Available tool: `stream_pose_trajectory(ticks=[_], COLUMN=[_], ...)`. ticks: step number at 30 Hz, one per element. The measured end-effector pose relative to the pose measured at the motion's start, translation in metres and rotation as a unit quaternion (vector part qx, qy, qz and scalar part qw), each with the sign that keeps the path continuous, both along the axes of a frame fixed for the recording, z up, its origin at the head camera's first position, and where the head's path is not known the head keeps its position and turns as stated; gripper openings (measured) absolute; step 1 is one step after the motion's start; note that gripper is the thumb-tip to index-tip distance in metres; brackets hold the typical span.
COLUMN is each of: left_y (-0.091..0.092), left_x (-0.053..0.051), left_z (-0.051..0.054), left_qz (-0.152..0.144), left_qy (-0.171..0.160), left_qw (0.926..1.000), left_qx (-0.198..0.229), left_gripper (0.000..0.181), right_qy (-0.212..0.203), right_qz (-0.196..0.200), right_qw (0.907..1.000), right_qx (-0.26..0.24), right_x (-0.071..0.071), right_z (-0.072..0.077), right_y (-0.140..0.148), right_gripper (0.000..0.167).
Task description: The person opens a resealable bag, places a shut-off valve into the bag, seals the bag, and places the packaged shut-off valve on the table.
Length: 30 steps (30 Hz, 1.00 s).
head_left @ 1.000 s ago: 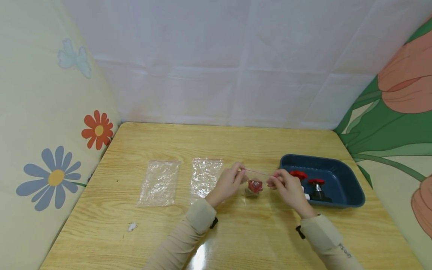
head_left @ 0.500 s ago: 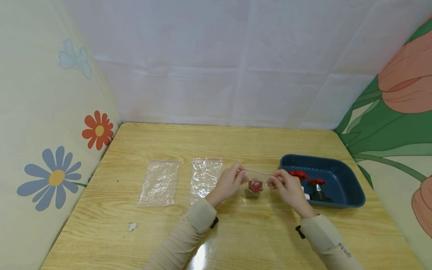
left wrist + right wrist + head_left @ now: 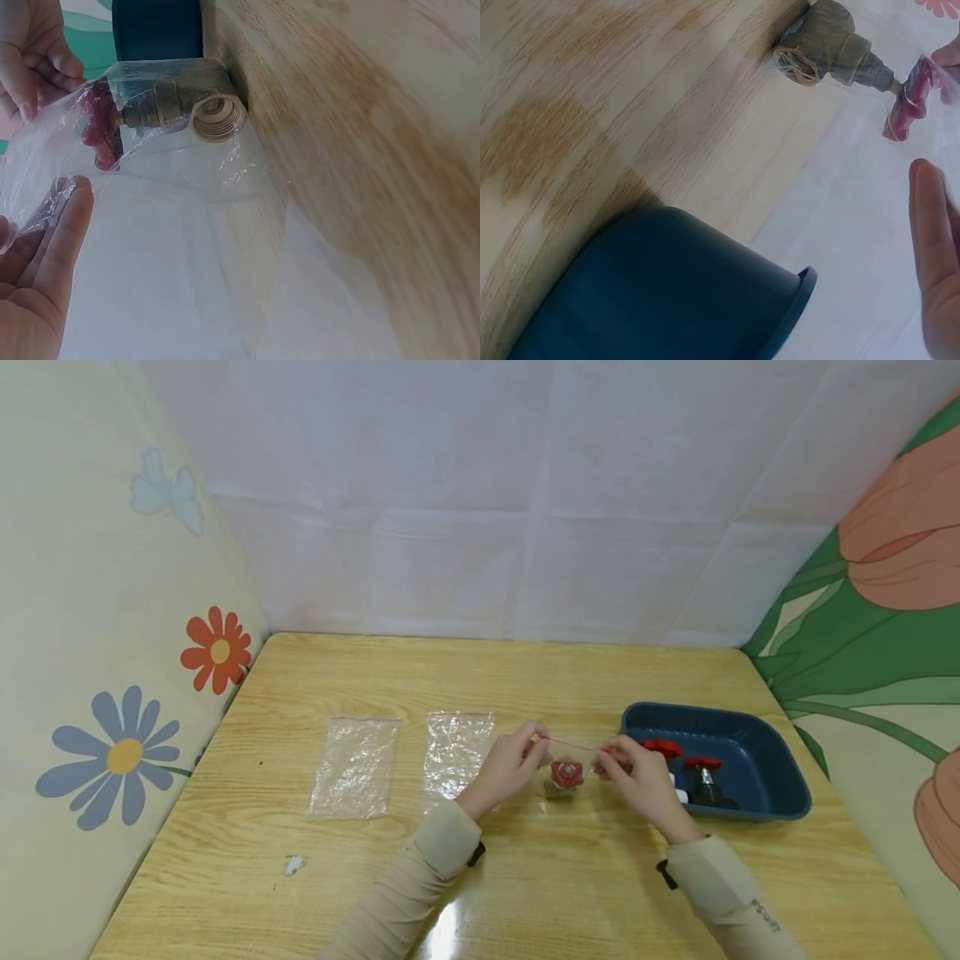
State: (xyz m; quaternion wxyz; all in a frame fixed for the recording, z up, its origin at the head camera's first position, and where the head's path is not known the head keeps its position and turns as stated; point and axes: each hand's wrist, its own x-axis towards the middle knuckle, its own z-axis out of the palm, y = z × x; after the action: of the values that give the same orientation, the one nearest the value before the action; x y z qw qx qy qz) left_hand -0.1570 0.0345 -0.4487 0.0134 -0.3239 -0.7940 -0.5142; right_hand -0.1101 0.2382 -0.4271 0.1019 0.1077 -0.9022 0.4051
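Observation:
A brass gate valve with a red handwheel stands on the table inside a clear zip bag. Its threaded opening shows through the plastic in the left wrist view. With thumb and fingers, my left hand pinches the left end of the bag's red-lined mouth. At the other end, my right hand pinches the same edge, and the red line runs between the two hands above the handwheel. Bent fingers partly hide the bag's upper corners.
Left of my hands, two flat clear zip bags, one near and one farther left, lie on the wooden table. A dark blue bin by my right hand holds red-handled valves and white pieces. A small white patch marks the table.

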Motion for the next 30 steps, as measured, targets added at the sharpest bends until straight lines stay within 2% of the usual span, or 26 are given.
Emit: stream_pose_trajectory(ticks=[8,16,22,30], left_y=[0.002,0.0042,0.0032,0.0026], left_x=[-0.0006,0.0,0.0008,-0.0002], left_z=[-0.0037,-0.0044,-0.0021,-0.0011], left_qz=[0.007,0.018,0.011,0.005], left_qy=[0.032,0.03,0.023,0.032], left_qw=[0.9993,0.9992,0.9995,0.9995], left_qx=[0.015,0.019,0.019,-0.005], left_gripper=[0.009,0.008,0.008,0.008], right_qy=[-0.003,0.01,0.036,0.011], right_qz=[-0.005,-0.005,-0.004,-0.01], right_qw=[1.0,0.9999,0.9993,0.9998], right_qx=[0.002,-0.001,0.01,0.017], right_x=[-0.001,-0.0008,-0.0001,-0.0007], right_z=[-0.0024,-0.0019,-0.0025,-0.0011], right_y=[0.0005,-0.0012,-0.0021,-0.0009], right_gripper=[0.004,0.005,0.004,0.006])
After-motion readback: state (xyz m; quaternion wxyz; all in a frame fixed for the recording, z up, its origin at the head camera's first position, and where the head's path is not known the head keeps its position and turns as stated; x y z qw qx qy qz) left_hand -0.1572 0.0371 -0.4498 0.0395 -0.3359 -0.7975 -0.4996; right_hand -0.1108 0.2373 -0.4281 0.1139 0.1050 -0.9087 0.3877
